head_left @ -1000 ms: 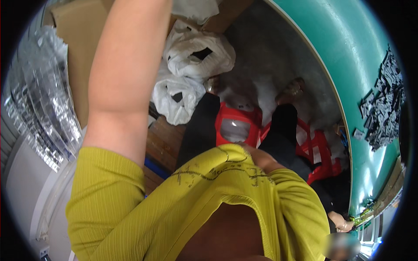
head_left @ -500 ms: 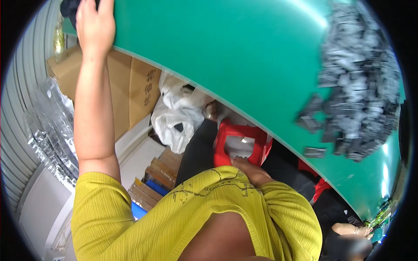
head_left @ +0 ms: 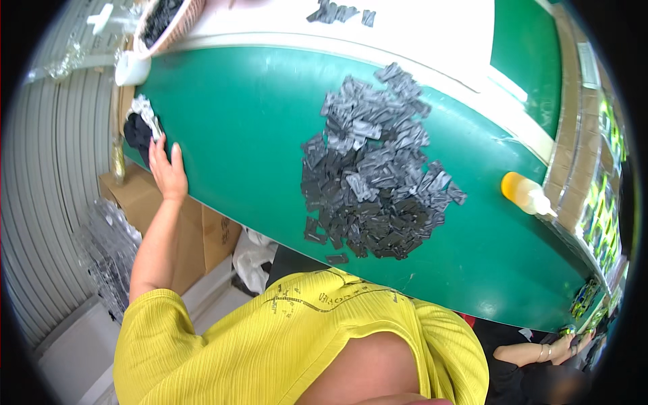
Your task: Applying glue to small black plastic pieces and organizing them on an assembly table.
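Observation:
At the far left of the green tabletop [head_left: 243, 135], my left hand [head_left: 169, 172] rests with its fingers apart. Its fingertips touch or lie close beside a bundle of black and white cloth [head_left: 140, 128]; I cannot tell whether they press on it. My right hand is out of sight, somewhere below the table edge behind my yellow shirt. A big heap of small flat dark grey and black pieces [head_left: 385, 169] covers the middle of the table, with one loose piece [head_left: 336, 258] at its near side.
A pink basket of dark pieces [head_left: 185, 23] and a white tape roll [head_left: 131, 69] stand at the far left. A squeeze bottle with orange liquid [head_left: 526, 194] lies at the right. Another person's arm [head_left: 520, 354] reaches in low right. A cardboard box [head_left: 185, 233] stands below.
The view has swung up and rightward over the table. My right hand, earlier at a red plastic stool under the table, has gone from view. My left hand stays by the cloth.

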The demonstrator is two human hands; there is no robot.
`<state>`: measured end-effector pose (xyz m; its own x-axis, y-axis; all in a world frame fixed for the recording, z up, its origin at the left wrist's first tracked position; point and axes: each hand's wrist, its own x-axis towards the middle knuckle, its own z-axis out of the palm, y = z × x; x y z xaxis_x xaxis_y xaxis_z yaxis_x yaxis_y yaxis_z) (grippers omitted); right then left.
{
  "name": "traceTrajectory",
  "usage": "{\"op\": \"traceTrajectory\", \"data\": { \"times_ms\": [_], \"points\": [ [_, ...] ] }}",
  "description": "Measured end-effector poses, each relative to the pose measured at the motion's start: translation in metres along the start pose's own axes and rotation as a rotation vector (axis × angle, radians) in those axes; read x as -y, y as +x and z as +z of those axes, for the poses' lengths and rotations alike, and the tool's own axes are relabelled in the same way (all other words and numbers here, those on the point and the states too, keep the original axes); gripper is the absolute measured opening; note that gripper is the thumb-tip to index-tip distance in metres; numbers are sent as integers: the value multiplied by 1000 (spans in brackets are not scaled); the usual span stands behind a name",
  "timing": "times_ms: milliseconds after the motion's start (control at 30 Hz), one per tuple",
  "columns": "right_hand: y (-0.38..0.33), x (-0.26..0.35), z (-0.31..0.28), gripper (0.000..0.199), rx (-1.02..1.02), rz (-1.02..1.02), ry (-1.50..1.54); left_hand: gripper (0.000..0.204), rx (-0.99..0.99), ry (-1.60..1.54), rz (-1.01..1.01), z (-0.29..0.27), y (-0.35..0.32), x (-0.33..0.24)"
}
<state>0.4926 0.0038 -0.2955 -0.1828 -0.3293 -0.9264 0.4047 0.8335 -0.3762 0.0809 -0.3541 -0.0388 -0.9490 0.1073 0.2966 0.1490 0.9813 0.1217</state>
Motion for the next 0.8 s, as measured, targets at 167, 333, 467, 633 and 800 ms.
{"op": "traceTrajectory", "data": {
  "times_ms": [167,333,467,633,800],
  "points": [
    [-30,-12,-25,53,-158,53,78,50,-20,29,-17,1,1,-5],
    [-59,-19,-37,55,-331,78,101,47,-53,24,-25,0,0,-6],
    [-96,-13,-50,56,-455,98,86,49,-121,-12,-33,-4,-4,-14],
    [-161,20,-68,58,-616,88,82,56,-299,9,85,-29,-1,-31],
    [-207,67,-83,60,-695,26,125,55,-658,-343,498,-53,125,-61]
  ]
}}
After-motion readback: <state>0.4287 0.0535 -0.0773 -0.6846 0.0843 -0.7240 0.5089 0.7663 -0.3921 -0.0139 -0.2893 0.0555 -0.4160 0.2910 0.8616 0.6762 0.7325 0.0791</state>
